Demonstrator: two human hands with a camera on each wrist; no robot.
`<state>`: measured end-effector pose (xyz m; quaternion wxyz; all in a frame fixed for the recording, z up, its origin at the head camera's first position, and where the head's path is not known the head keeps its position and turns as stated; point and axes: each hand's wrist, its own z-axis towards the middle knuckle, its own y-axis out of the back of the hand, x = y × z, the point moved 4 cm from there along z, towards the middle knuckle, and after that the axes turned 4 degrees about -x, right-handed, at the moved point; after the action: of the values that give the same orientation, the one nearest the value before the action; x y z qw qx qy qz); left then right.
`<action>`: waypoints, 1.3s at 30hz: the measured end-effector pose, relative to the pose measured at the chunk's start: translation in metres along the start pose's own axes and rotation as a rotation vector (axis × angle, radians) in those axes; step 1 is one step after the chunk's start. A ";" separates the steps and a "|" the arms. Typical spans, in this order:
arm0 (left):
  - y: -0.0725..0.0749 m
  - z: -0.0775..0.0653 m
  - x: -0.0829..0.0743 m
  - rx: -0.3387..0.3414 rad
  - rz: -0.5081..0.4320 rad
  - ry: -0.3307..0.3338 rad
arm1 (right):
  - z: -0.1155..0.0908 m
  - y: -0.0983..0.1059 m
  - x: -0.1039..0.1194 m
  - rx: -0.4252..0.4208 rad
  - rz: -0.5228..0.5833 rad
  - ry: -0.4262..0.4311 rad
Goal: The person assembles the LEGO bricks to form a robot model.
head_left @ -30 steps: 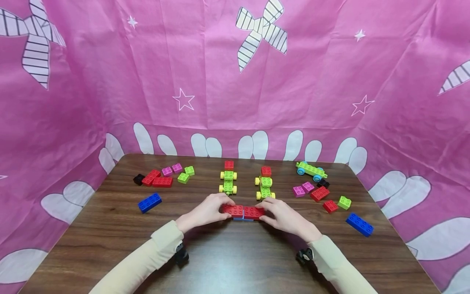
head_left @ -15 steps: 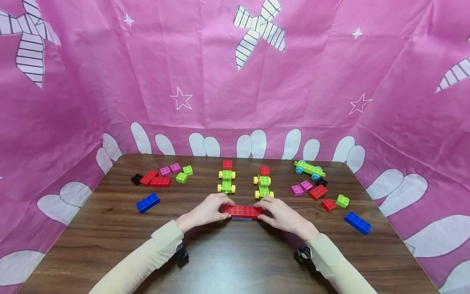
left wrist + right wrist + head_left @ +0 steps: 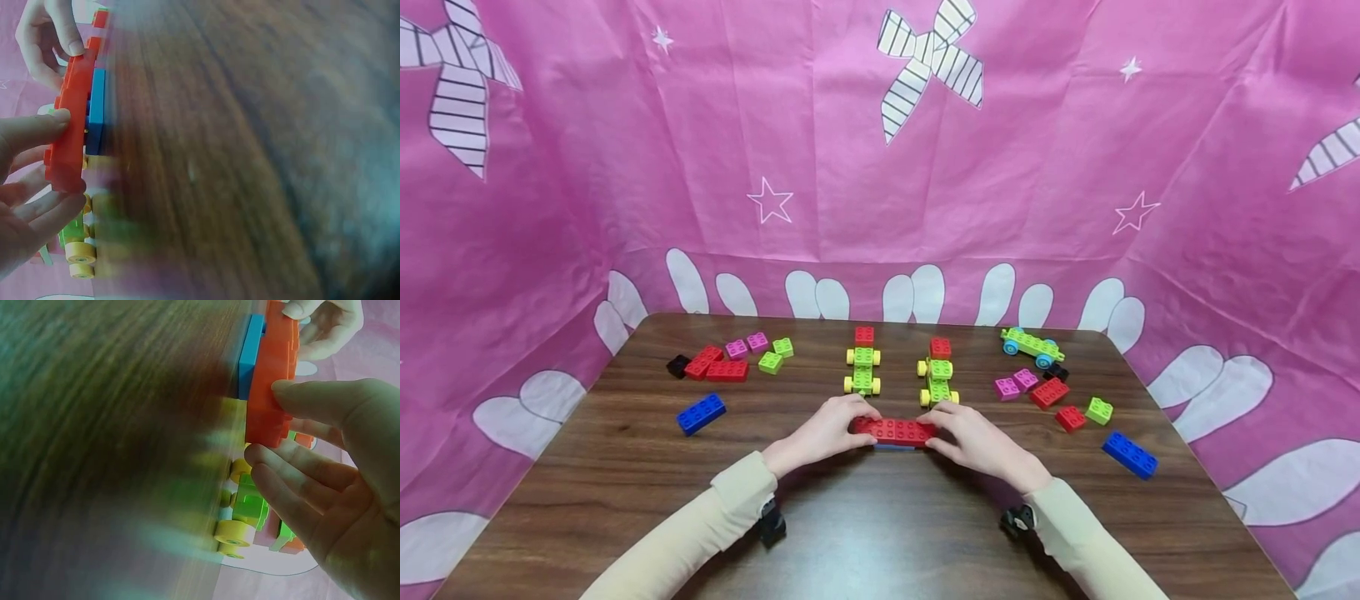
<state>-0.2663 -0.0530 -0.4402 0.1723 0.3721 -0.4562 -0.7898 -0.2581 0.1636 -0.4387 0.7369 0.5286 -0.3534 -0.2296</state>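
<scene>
Two red toy building bricks (image 3: 895, 431) lie end to end in one row in front of the person. Under the middle of the row sits a blue brick (image 3: 96, 112), which shows as a thin strip in the head view. The left hand (image 3: 831, 428) pinches the left end of the row between thumb and fingers. At the right end, the right hand (image 3: 977, 439) holds on the same way, its thumb on the near side (image 3: 275, 394). Just beyond the hands stand two green wheeled bases (image 3: 864, 372) with yellow wheels, each with a red brick behind it.
Loose bricks lie on both sides of the wooden table (image 3: 850, 533), among them a blue brick (image 3: 702, 414) at left and another blue brick (image 3: 1130, 455) at right. A green car base with blue wheels (image 3: 1032, 345) stands at the back right. Pink cloth surrounds the table.
The gap between the two red bricks has closed, and their ends now meet over the blue brick. Both hands have kept hold, and the head view has shifted slightly.
</scene>
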 end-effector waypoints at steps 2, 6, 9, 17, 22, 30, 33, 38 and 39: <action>0.000 0.000 -0.001 -0.009 0.006 -0.003 | 0.000 0.000 0.000 -0.003 -0.002 0.001; -0.002 0.000 -0.001 -0.014 0.021 0.002 | 0.000 0.000 0.000 -0.009 -0.004 0.004; -0.003 0.001 -0.001 -0.018 0.026 0.007 | 0.000 0.000 0.001 -0.012 -0.004 0.004; -0.006 -0.001 -0.002 -0.042 0.030 -0.002 | -0.001 -0.001 0.002 -0.047 0.012 0.032; -0.004 -0.001 -0.004 -0.064 0.023 -0.020 | 0.000 -0.002 0.002 -0.087 0.006 0.066; -0.007 0.001 -0.005 -0.028 0.021 0.001 | 0.000 -0.001 0.006 -0.120 -0.002 0.109; -0.008 0.000 -0.007 -0.028 0.010 0.006 | 0.000 -0.001 0.007 -0.121 -0.001 0.109; -0.007 0.000 -0.009 -0.056 0.017 0.001 | 0.001 -0.001 0.006 -0.128 -0.002 0.106; -0.007 0.000 -0.009 -0.064 0.022 0.002 | 0.001 -0.001 0.006 -0.127 -0.002 0.104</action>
<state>-0.2597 -0.0436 -0.4419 0.1935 0.3623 -0.4345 -0.8016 -0.2551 0.1579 -0.4377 0.7861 0.4923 -0.2987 -0.2247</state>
